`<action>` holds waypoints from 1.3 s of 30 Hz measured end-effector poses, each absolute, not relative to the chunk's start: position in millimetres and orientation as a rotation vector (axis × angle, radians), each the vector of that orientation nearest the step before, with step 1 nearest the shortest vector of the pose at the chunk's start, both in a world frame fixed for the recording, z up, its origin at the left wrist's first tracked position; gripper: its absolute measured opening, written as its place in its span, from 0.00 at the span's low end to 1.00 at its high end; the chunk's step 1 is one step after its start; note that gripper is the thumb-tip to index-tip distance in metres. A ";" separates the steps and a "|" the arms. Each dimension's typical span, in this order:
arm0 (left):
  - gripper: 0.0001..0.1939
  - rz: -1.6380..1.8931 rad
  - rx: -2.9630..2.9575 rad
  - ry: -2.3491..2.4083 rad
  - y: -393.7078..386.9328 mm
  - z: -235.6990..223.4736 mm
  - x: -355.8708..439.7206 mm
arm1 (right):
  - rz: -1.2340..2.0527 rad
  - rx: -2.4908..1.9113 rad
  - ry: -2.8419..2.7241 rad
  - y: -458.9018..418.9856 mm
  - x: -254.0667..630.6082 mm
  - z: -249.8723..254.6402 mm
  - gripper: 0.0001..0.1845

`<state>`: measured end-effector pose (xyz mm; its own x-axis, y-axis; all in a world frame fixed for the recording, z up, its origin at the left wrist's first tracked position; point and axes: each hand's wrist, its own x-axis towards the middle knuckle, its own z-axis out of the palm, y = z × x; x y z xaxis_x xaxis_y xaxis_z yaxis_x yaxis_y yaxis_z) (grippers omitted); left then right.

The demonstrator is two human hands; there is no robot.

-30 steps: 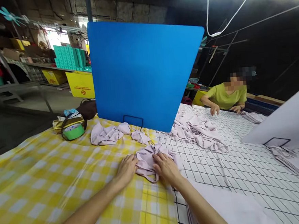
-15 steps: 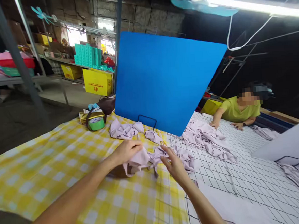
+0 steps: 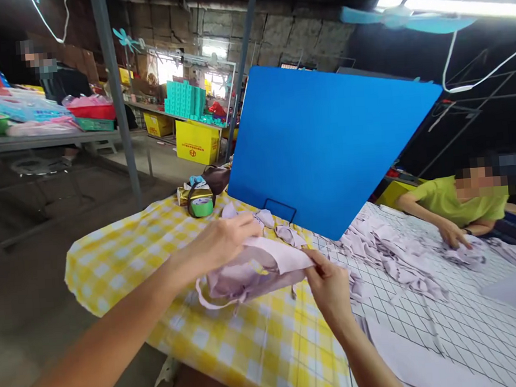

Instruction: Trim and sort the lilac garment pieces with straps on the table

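Observation:
Between my hands a pale lilac fabric piece [image 3: 263, 270] is stretched above the yellow checked tablecloth [image 3: 120, 250], with a thin strap or strip hanging at its left. My left hand [image 3: 226, 240] is closed on its upper left edge; the fingertips are partly hidden. At the right corner, my right hand [image 3: 328, 280] pinches the cloth between thumb and fingers. Small lilac scraps [image 3: 290, 235] lie behind the held piece. A larger heap of lilac cloth [image 3: 385, 249] spreads to the right on the white grid-lined cover [image 3: 412, 324].
A big blue board [image 3: 325, 147] stands in a wire holder [image 3: 281, 206] at the table's back. Green tape [image 3: 202, 207] sits near the far left edge. Across on the right a co-worker [image 3: 466, 202] handles lilac cloth. A metal post [image 3: 116, 97] rises at left.
My right hand has gone from open fingers to gripping the cloth. The piece is now lifted and spread between both hands. My view has swung left; the co-worker's hands have moved onto cloth.

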<state>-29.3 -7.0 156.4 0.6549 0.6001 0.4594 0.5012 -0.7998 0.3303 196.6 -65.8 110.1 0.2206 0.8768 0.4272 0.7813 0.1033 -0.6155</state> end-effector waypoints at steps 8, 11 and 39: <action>0.26 0.136 2.430 0.292 -84.4 50.2 -16.2 | 0.810 -2.268 -1.883 -113.5 240.6 19.6 0.18; 0.18 0.217 2.298 0.550 -66.9 27.1 -24.2 | 0.546 -2.384 -1.830 -126.4 257.3 11.1 0.15; 0.15 0.490 1.624 0.675 26.5 6.7 -66.6 | 0.723 -1.529 -1.511 -109.2 269.9 28.7 0.12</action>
